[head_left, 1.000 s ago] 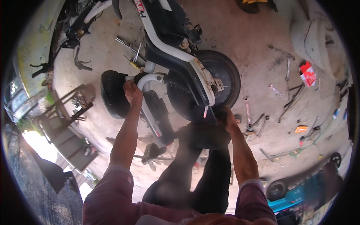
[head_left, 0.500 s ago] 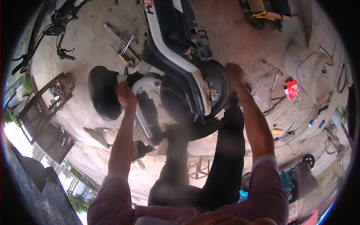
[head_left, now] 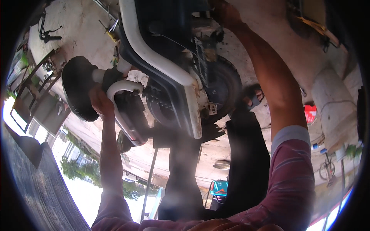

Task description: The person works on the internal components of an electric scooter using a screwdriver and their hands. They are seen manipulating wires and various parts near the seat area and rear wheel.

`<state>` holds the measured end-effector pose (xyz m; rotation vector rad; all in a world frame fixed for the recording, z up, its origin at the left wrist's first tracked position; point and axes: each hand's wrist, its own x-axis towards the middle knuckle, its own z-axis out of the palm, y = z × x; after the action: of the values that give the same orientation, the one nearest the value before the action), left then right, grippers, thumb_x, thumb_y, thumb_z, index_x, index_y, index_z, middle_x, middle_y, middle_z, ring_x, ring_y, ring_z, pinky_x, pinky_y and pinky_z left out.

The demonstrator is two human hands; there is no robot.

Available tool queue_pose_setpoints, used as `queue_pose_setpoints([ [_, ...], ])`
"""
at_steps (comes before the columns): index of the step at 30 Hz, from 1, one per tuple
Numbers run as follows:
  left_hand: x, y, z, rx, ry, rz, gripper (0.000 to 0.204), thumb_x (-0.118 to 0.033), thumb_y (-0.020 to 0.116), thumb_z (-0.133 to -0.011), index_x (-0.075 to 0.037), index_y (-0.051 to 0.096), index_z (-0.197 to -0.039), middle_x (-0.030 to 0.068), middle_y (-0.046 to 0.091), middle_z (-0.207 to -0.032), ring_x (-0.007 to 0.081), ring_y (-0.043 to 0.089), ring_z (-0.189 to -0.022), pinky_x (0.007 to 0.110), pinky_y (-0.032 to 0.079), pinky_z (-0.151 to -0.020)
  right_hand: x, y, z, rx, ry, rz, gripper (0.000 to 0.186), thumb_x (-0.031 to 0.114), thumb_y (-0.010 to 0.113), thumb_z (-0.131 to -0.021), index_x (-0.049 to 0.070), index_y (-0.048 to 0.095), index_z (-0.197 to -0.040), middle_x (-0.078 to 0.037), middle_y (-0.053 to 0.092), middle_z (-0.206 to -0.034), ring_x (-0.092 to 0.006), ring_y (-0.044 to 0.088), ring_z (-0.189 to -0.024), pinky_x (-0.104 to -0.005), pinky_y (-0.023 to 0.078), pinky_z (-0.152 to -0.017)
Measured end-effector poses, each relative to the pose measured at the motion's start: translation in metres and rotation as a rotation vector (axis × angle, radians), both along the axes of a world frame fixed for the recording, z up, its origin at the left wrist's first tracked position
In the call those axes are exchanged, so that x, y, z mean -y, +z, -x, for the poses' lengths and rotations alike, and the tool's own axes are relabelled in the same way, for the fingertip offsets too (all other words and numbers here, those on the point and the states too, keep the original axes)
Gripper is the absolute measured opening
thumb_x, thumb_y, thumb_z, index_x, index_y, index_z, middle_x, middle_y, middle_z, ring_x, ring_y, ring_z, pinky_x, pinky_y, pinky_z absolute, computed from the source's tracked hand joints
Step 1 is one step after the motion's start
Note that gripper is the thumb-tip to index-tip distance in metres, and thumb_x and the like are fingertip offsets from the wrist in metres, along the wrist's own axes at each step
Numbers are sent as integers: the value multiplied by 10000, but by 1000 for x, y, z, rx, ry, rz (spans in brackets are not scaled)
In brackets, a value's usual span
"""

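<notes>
An electric scooter with a white frame tube (head_left: 158,57) and dark body panels lies tipped on its side before me. My left hand (head_left: 101,102) is closed round the seat post (head_left: 99,76), close beside the black saddle (head_left: 79,88). Stretched far forward, my right hand (head_left: 226,14) is at the right side of the scooter's dark body (head_left: 169,23). Shadow and the picture's upper edge obscure its fingers, so its grip is unclear. The black-tyred wheel (head_left: 231,82) sits between the frame and my right forearm.
My sandalled foot (head_left: 255,96) stands right of the wheel. Tools, including a yellow-handled screwdriver (head_left: 111,35), lie on the floor at upper left. A red box (head_left: 310,114) and a pale sack-like object (head_left: 333,104) are to the right. A metal-framed chair (head_left: 42,104) stands at left.
My right hand has moved from beside the wheel forward to the scooter's body. The left stays by the saddle. The view has shifted, and the scooter sits differently in it.
</notes>
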<state>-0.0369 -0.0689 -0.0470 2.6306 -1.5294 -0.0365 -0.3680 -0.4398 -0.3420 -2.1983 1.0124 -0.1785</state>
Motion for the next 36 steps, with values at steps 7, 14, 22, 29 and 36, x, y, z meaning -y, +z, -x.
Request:
queue_pose_setpoints([
  [7,11,-9,10,-82,-71,71,290,-104,492,-984,58,701,-1103,230,680,-1047,370,657,-975,433,509,-891,12,-83,-21,-48,-184,-17,417,160,683,-913,64,613,-1312,-206,640,-1301,-416,623,-1158,-471,522,-935],
  [14,6,0,9,-161,40,135,271,-74,507,-939,43,687,-1105,209,675,-1048,354,657,-976,401,517,-877,10,-30,-11,-19,-221,-247,441,205,685,-924,79,610,-1340,-190,658,-1294,-400,623,-1160,-460,518,-950],
  [22,17,1,14,-232,138,242,229,-51,527,-880,-6,694,-1030,178,671,-989,364,646,-918,430,531,-844,-88,29,162,-201,96,-47,184,87,612,-903,67,703,-1061,-155,700,-1045,-361,658,-986,-457,529,-884],
  [29,20,5,8,-296,78,291,164,-66,589,-819,-37,665,-961,179,651,-946,408,613,-927,487,509,-849,-214,189,244,331,-1240,-1425,273,318,535,-1094,70,646,-1059,-17,578,-818,-130,570,-695,-289,455,-570],
  [36,8,10,5,-323,116,288,152,-113,613,-830,-61,642,-971,174,620,-994,390,589,-974,491,501,-868,-312,356,158,310,-1275,-1349,207,240,669,-1009,89,643,-1148,-25,654,-878,-144,622,-738,-295,493,-603],
])
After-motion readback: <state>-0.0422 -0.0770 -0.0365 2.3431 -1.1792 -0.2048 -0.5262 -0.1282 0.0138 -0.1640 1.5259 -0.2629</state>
